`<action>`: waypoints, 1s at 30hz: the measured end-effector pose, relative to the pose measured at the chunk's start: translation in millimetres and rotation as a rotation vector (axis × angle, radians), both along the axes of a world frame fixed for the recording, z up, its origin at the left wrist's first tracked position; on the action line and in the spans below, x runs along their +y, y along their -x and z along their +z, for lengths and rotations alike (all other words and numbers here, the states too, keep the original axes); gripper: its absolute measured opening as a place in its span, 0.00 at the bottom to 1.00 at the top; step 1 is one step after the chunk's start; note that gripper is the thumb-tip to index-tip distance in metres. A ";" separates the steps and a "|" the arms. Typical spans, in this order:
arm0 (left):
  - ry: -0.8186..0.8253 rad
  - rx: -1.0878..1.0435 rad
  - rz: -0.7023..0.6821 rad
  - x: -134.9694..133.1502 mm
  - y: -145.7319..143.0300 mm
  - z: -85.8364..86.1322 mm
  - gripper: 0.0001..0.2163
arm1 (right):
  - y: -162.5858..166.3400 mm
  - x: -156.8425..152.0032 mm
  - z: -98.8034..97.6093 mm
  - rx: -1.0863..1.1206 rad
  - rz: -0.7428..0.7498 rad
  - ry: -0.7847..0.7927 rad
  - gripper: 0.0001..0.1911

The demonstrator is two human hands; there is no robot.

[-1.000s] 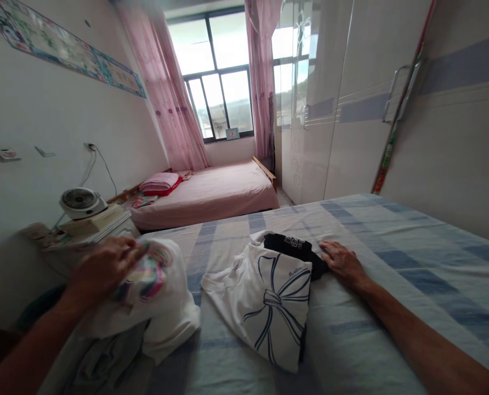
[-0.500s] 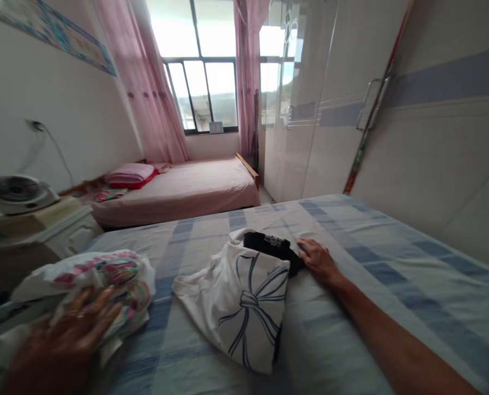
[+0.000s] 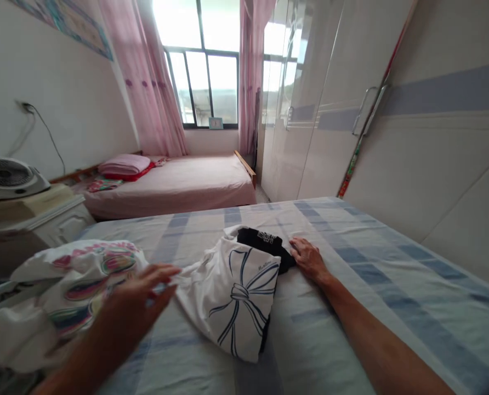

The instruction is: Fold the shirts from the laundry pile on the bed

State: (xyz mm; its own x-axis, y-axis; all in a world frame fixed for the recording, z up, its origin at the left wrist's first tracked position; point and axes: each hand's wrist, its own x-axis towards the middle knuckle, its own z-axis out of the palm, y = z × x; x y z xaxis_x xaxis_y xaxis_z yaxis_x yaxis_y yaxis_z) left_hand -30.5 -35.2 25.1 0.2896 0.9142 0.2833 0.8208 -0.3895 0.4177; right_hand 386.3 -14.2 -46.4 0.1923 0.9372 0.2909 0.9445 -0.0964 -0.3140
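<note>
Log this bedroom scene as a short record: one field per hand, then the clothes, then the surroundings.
Left hand: open, fingers spread, between the colourful printed garment and the white bow-print shirt; contact unclear.
Right hand: flat on the striped bed, fingers at the edge of the black garment.
Clothes: black garment partly under the white bow-print shirt.
Surroundings: pink bed, fan, wardrobe.

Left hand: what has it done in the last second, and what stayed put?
The left hand came off the colourful printed garment and now hovers open between it and the white bow shirt. The right hand stayed flat on the bed beside the black garment.
</note>
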 end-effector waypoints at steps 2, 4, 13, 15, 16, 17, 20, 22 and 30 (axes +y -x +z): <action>0.080 0.028 -0.081 8.6 -21.6 1.6 0.17 | 0.3 0.8 -1.2 0.004 -0.006 -0.021 0.17; 0.135 0.083 -0.081 17.6 -40.9 -6.7 0.17 | 0.0 1.8 -3.1 0.003 -0.020 -0.033 0.17; 0.184 0.313 -0.047 32.9 -56.4 -26.1 0.06 | -2.0 3.7 -6.9 -0.002 -0.043 -0.025 0.18; 0.214 0.367 0.001 30.1 -56.0 -22.2 0.10 | -1.0 3.2 -5.7 0.000 -0.043 -0.022 0.19; 0.231 0.398 0.013 28.8 -55.3 -19.1 0.10 | -0.6 2.9 -5.2 0.001 -0.043 -0.020 0.19; 0.244 0.423 0.014 27.6 -53.9 -14.4 0.09 | -0.3 2.6 -4.7 0.003 -0.042 -0.018 0.19; 0.228 0.294 -0.085 21.2 -43.7 13.6 0.09 | -0.6 2.4 -4.1 0.003 -0.037 -0.012 0.19; 0.158 -0.041 -0.183 13.4 -33.4 43.7 0.10 | -1.4 2.8 -4.7 0.001 -0.030 -0.010 0.19; -0.277 -0.399 0.103 -11.6 14.1 121.5 0.19 | -4.0 5.0 -8.4 -0.008 -0.028 -0.011 0.19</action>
